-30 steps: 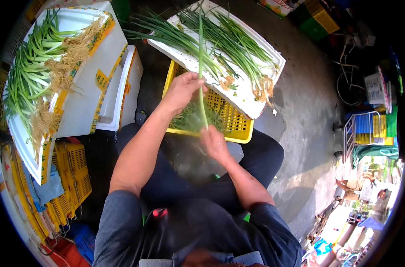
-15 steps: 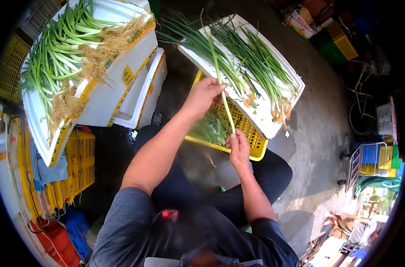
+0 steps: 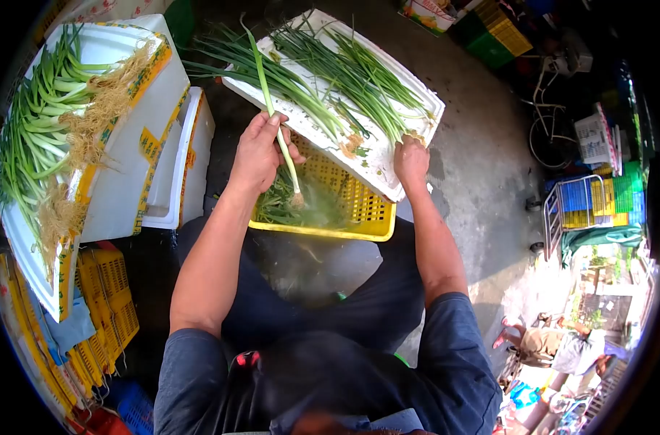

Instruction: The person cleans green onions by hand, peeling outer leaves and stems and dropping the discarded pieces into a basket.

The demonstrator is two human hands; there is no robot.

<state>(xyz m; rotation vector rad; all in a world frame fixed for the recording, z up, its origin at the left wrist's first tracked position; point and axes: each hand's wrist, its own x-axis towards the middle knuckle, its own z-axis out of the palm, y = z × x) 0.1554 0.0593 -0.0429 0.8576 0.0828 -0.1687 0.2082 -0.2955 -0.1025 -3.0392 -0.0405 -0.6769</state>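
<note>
My left hand [image 3: 261, 151] is closed round a single green onion [image 3: 260, 69], its leaf pointing up and away and its pale root end hanging down. Below that hand is a yellow plastic crate [image 3: 330, 233] with green trimmings [image 3: 278, 204] in it. A white foam lid [image 3: 377, 165] lies over the crate's far side and carries loose bunches of green onions [image 3: 381, 83]. My right hand [image 3: 412, 159] is at the root ends of the rightmost bunch, fingers closed on them; its fingertips are partly hidden.
On the left, a tilted white foam box [image 3: 120, 196] bears green onions with long brown roots [image 3: 101, 109]. Another foam box [image 3: 192, 159] stands beside it. Yellow crates [image 3: 105, 304] are at lower left. A trolley [image 3: 562, 210] and a bicycle [image 3: 551, 134] stand on the right.
My right hand has left the lower end of the held green onion and moved to the root ends on the lid. My left hand keeps its hold. The whole view has shifted.
</note>
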